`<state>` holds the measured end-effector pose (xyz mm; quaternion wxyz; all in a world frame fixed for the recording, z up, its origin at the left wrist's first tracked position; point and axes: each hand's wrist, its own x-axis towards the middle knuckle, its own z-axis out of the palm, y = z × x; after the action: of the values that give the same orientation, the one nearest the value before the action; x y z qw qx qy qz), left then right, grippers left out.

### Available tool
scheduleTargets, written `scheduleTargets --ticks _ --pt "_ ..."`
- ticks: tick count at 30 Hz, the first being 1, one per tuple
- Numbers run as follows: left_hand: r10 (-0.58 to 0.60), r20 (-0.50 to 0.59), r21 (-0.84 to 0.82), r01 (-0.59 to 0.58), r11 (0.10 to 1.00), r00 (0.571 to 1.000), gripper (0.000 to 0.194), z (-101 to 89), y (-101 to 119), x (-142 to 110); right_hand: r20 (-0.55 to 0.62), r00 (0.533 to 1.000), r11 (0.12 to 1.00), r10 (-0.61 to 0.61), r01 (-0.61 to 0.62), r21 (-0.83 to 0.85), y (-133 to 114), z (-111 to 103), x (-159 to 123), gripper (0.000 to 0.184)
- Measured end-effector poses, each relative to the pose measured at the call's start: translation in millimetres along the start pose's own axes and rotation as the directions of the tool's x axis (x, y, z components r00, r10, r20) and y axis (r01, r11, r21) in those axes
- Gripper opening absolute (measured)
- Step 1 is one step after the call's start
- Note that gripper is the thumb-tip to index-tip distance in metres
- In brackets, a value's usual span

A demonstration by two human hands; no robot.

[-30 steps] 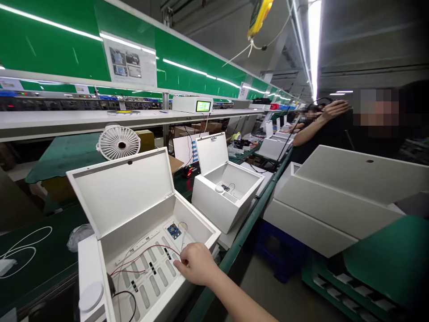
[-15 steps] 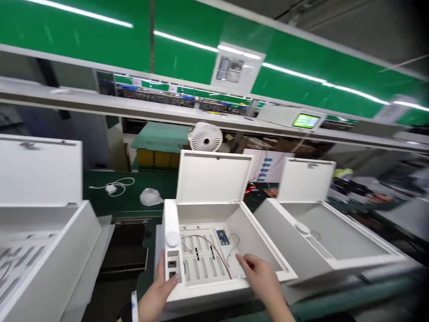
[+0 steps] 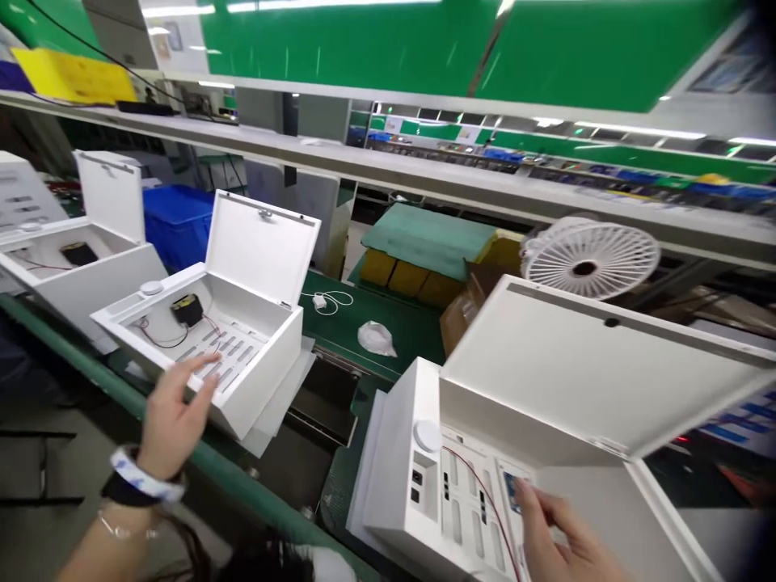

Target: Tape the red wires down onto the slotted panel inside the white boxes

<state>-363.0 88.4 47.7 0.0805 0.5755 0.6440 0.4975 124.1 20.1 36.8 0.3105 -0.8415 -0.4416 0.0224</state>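
Note:
My left hand (image 3: pixel 175 416) reaches over the near edge of a white box (image 3: pixel 272 364) with its lid raised. Its thumb and fingers are apart, with nothing between them. Inside that box are a black part with a yellow top (image 3: pixel 187 309), thin wires and a slotted floor. My right hand (image 3: pixel 561 533) is inside a nearer white box (image 3: pixel 394 469), beside a small blue circuit board (image 3: pixel 510 489). The right fingers are drawn together; whatever they pinch is hidden. A red wire (image 3: pixel 491 501) runs across this box's slotted floor, and its lid (image 3: pixel 600 372) stands open.
Another open white box (image 3: pixel 103 279) stands further left, near a blue bin (image 3: pixel 179 218). A white fan (image 3: pixel 591 259) is behind the near box. A white cable (image 3: pixel 327 302) and a crumpled white bag (image 3: pixel 376 338) lie on the green bench (image 3: pixel 412 331).
The view has swung left and closer to the near box. My left hand has let go of that box's side and moved left over the neighbouring box. My right hand stays inside the near box.

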Motion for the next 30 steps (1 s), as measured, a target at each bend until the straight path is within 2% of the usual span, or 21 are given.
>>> scheduleTargets --ticks 1,2,3,4,6,8,9,11,13,15,17,20,26,30 --pt "0.061 -0.019 0.184 -0.057 0.981 0.998 0.043 -12.7 -20.1 11.8 0.024 0.995 0.993 -0.1 0.099 0.057 -22.2 6.7 -2.7 0.04" --pt "0.087 0.033 0.3 -0.093 0.95 0.996 0.046 -20.4 -40.5 20.3 0.046 0.977 0.971 -0.209 0.201 0.127 -45.6 13.9 -6.0 0.04" --pt "0.075 0.142 0.362 -0.122 0.924 0.987 0.044 -23.2 -59.8 25.5 0.077 0.942 0.929 -0.326 0.304 0.212 -69.9 21.8 -10.3 0.04" --pt "0.061 0.222 0.374 -0.143 0.916 0.973 0.04 -21.8 -77.2 27.5 0.142 0.884 0.871 -0.445 0.39 0.297 -94.8 30.4 -15.9 0.038" --pt "0.049 0.266 0.405 -0.158 0.901 0.963 0.036 -11.4 -103.0 24.5 0.282 0.723 0.759 -0.63 0.498 0.419 -144.9 50.3 -31.9 0.035" --pt "0.049 0.263 0.428 -0.161 0.889 0.964 0.038 0.9 -116.8 17.5 0.388 0.527 0.654 -0.756 0.586 0.478 -192.5 75.3 -54.3 0.032" --pt "0.052 0.256 0.436 -0.163 0.885 0.965 0.038 5.5 -120.2 14.1 0.416 0.413 0.582 -0.81 0.644 0.496 -213.9 89.8 -67.2 0.033" --pt "0.062 0.246 0.443 -0.169 0.88 0.967 0.037 10.2 -123.0 9.7 0.404 0.235 0.429 -0.884 0.751 0.503 -249.6 122.5 -93.9 0.051" --pt "0.075 0.239 0.445 -0.178 0.878 0.968 0.036 10.3 -123.6 8.1 0.374 0.085 0.276 -0.923 0.825 0.493 -273.3 156.4 -117.6 0.067" --pt "0.091 0.244 0.442 -0.194 0.876 0.965 0.036 9.4 -123.2 7.4 0.362 0.006 0.186 -0.932 0.867 0.463 -284.5 185.2 -134.9 0.072" --pt "0.107 0.253 0.44 -0.213 0.872 0.961 0.037 10.0 -120.9 5.4 0.357 -0.007 0.157 -0.934 0.89 0.429 -285.4 203.3 -144.7 0.067" --pt "0.128 0.28 0.435 -0.244 0.867 0.952 0.037 15.5 -110.5 -3.1 0.349 0.05 0.197 -0.936 0.896 0.399 -273.8 207.8 -147.6 0.063" --pt "0.176 0.39 0.368 -0.328 0.87 0.904 0.029 33.6 -65.9 -34.9 0.383 0.156 0.314 -0.911 0.863 0.395 -227.2 174.4 -135.2 0.06" --pt "0.292 0.501 0.218 -0.445 0.869 0.815 0.021 41.0 -38.7 -49.5 0.429 0.272 0.445 -0.861 0.812 0.378 -190.7 149.5 -128.7 0.05"
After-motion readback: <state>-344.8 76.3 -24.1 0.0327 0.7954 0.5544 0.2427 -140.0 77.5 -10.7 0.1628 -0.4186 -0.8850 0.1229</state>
